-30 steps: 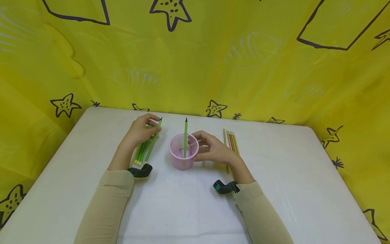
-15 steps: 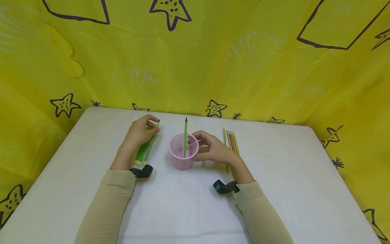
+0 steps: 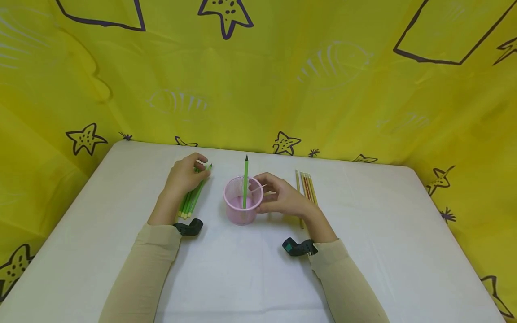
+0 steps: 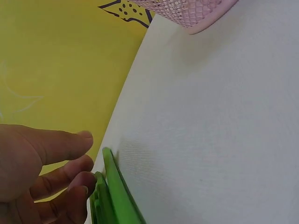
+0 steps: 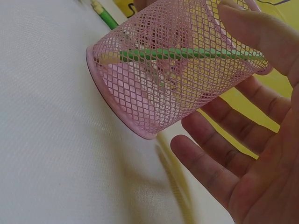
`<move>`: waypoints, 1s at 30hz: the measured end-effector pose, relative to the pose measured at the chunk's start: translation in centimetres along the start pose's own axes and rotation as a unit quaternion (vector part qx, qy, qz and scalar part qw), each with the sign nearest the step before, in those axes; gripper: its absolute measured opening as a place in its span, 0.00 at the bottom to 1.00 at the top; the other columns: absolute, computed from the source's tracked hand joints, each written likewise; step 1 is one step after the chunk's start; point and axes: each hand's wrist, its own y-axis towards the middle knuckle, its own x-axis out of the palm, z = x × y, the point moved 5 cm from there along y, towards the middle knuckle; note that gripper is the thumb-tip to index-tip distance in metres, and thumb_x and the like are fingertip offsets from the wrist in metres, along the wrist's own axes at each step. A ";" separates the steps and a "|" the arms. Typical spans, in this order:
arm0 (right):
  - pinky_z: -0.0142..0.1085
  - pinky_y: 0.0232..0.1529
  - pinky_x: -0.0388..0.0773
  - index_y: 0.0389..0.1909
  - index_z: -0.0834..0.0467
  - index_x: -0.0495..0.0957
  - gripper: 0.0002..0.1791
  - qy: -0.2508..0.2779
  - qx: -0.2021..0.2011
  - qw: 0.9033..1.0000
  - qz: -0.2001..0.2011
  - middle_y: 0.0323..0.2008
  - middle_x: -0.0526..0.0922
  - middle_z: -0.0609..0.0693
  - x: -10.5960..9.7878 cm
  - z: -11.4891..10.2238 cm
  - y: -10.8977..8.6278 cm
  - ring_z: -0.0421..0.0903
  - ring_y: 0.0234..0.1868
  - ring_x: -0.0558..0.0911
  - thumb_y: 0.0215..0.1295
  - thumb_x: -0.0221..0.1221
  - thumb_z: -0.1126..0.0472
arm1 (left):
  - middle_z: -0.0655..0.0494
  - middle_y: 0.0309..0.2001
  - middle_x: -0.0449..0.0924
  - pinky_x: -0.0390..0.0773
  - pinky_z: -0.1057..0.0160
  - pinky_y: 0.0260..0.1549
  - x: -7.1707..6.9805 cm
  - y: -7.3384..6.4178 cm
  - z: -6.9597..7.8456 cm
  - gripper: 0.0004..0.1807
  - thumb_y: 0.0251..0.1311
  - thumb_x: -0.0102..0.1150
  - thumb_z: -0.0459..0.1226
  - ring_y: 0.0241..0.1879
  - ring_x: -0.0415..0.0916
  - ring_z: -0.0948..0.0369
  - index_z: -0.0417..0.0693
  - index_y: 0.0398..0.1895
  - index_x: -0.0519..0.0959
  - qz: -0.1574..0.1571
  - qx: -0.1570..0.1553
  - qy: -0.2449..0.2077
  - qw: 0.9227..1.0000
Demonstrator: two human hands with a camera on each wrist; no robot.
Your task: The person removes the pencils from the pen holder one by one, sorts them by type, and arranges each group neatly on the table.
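My left hand [image 3: 186,175] hovers at the far ends of several green pencils [image 3: 195,197] lying side by side on the table. In the left wrist view its thumb and fingers stand apart with nothing pinched; the fingertips are close to the pencils [image 4: 114,191], and contact is hard to tell. A pink mesh pencil cup [image 3: 239,216] stands right of them. One green pencil [image 3: 246,175] is upright inside it, dark point up, its yellowish end [image 5: 110,58] at the bottom. My right hand [image 3: 284,197] holds the cup's right side, thumb near the rim, fingers round the back.
Several yellowish pencils [image 3: 308,186] lie right of the cup, partly behind my right wrist; one lies slightly apart. The white-covered table [image 3: 242,278] meets a yellow patterned curtain [image 3: 258,89] at the back and sides.
The rightmost green pencil, raised at the left fingers, has come down and left beside the others, and the left hand has let go of it. Right hand and cup stay still.
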 end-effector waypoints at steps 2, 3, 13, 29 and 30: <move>0.46 0.57 0.80 0.64 0.61 0.68 0.37 0.003 -0.001 1.000 -0.001 0.59 0.75 0.62 0.0 0.0 0.0 0.59 0.58 0.77 0.52 0.71 0.71 | 0.44 0.50 0.84 0.73 0.42 0.54 -0.1 0.0 -0.1 0.21 0.64 0.63 0.40 0.53 0.77 0.43 0.47 0.59 0.74 0.002 -0.005 0.004 1.000; 0.46 0.57 0.81 0.64 0.61 0.68 0.37 0.004 -0.002 1.000 -0.002 0.59 0.75 0.62 0.0 -0.1 0.0 0.59 0.58 0.77 0.53 0.71 0.71 | 0.45 0.50 0.84 0.73 0.42 0.54 -0.1 0.0 0.0 0.21 0.64 0.63 0.40 0.53 0.77 0.43 0.47 0.59 0.74 0.003 -0.006 0.006 1.000; 0.48 0.57 0.80 0.64 0.63 0.68 0.37 0.007 -0.005 1.000 -0.005 0.58 0.75 0.64 -0.1 -0.1 0.1 0.61 0.58 0.77 0.53 0.71 0.72 | 0.45 0.49 0.83 0.78 0.48 0.46 -2.0 -0.6 1.4 0.19 0.67 0.59 0.39 0.44 0.81 0.46 0.45 0.59 0.76 0.028 0.019 -0.037 0.999; 0.46 0.56 0.81 0.64 0.63 0.67 0.38 0.010 0.001 1.000 -0.004 0.58 0.75 0.63 0.0 -0.1 0.1 0.61 0.58 0.77 0.52 0.71 0.72 | 0.47 0.49 0.81 0.84 0.54 0.39 -3.0 -1.7 5.7 0.19 0.69 0.59 0.44 0.41 0.82 0.48 0.47 0.59 0.76 -0.007 0.085 -0.154 0.984; 0.45 0.56 0.81 0.64 0.62 0.67 0.38 0.011 0.000 1.000 -0.004 0.58 0.75 0.63 0.0 -0.1 0.2 0.61 0.58 0.77 0.52 0.71 0.71 | 0.47 0.50 0.81 0.84 0.54 0.39 -3.0 -1.8 5.9 0.19 0.69 0.59 0.43 0.41 0.82 0.49 0.47 0.59 0.76 -0.010 0.089 -0.162 0.983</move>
